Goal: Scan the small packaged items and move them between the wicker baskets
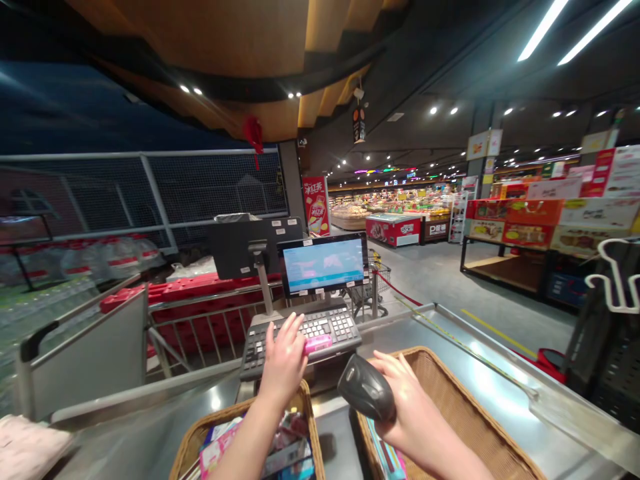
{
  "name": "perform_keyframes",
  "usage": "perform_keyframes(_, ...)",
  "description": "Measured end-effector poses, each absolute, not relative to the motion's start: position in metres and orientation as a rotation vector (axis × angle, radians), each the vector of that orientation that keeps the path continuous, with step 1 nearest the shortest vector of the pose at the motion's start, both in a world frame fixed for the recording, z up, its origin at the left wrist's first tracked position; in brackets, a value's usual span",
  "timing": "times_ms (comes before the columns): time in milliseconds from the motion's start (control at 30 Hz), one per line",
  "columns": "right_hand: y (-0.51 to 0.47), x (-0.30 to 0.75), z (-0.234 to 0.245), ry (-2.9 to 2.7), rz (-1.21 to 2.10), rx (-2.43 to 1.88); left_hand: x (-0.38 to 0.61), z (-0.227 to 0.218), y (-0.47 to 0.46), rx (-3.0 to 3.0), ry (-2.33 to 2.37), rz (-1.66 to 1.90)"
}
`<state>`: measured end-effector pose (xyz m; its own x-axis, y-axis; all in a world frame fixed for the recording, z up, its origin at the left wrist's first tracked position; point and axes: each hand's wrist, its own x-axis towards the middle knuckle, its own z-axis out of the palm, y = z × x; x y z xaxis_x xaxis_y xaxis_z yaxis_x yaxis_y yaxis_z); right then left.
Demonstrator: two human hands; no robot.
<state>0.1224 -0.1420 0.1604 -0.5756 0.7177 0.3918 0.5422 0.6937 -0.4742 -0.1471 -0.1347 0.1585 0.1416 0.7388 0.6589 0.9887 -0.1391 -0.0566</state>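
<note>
My left hand rests on the black keyboard, its fingers stretched out over the keys. Against its thumb side lies a small pink tube-shaped item, at the keyboard's front edge; whether the thumb grips it I cannot tell. My right hand is closed round a black handheld barcode scanner, whose head points left. Behind the keyboard stands a lit checkout screen. Below my left forearm, a wicker basket holds several small packages. Under my right hand sits a larger wicker basket with a blue-and-pink package.
A metal counter carries the baskets. Pink patterned fabric lies at the far left. Metal railings stand behind the counter, and a shopping cart is past the screen. White hooks hang at right.
</note>
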Motion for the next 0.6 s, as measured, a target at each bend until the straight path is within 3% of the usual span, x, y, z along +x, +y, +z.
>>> perform_keyframes(600,-0.154,0.109,0.161,-2.385,0.417,-0.918,-0.17,0.151,-0.154,-1.9,-1.68,-0.629)
